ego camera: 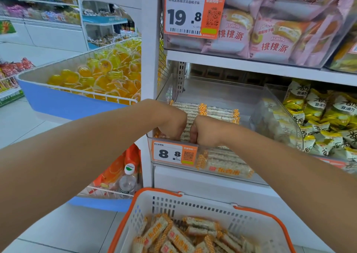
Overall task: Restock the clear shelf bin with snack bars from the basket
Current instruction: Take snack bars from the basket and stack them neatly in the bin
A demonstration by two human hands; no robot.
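The clear shelf bin sits on the middle shelf and holds rows of long snack bars with orange ends. Both my hands reach over its front wall into the bin, side by side. My left hand and my right hand have their fingers curled down around snack bars at the bin's front; the fingertips are hidden. Below, a white basket with an orange rim holds several more snack bars.
An orange price tag 8.8 hangs on the bin's front. A neighbouring clear bin of yellow-green packets stands to the right. Pink pie packs fill the shelf above. A blue-sided wire bin of yellow jelly cups stands left.
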